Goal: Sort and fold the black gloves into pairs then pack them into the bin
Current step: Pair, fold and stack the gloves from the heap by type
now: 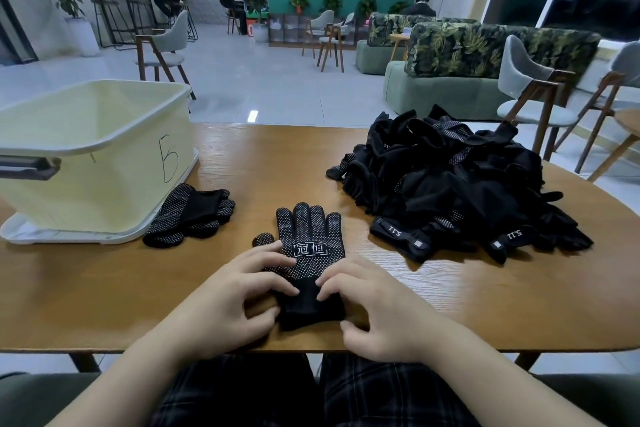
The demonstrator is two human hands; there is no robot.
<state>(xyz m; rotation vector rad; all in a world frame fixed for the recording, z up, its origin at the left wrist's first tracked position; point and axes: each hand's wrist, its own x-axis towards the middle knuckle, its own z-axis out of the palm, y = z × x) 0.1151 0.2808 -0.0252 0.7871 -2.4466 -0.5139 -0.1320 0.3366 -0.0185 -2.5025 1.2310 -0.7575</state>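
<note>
— So, how many gloves do you have out on the table [346, 156]?

— One glove [310, 253] lies flat before you, dotted palm up, fingers pointing away. One folded bundle [190, 215] sits just beside the bin [93, 149] on your left. You have one bin and one big pile [450, 184] on your right, too tangled to count.

— Any writing?

— The flat glove shows two boxed white characters. Cuffs at the front of the pile read "5.11". The bin's side carries a hand-drawn "B".

— And your hands?

— Your left hand [239, 295] presses the glove's palm with fingers spread. Your right hand [374, 302] rests curled fingertips on the cuff, thumb at its near edge, not gripping it.
</note>
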